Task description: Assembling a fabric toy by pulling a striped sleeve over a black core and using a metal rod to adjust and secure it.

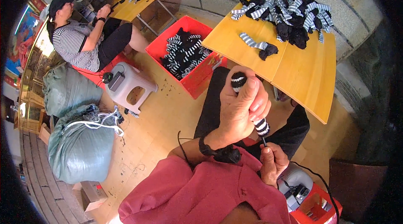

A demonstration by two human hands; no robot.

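Note:
My left hand [245, 106] is wrapped round a black-and-white striped sock [262, 128], and its fingers are closed. One end of the sock shows above my thumb, the other below my fingers. Lower down, my right hand [273, 161] pinches a thin dark rod [264, 141] that meets the sock's lower end. Whether the rod runs inside the sock is hidden. Beyond my hands, a single grey-striped sock [252, 41] with a black end lies on the yellow table [304, 75]. A heap of grey, white and black socks [289, 10] covers the table's far part.
A red bin [197, 85] of striped socks stands left of the table. Further left are a light plastic stool [130, 85], stuffed sacks [82, 148] and a seated person [77, 39] at another table [138, 7]. A black cable [321, 178] runs by a red crate [312, 207] at lower right.

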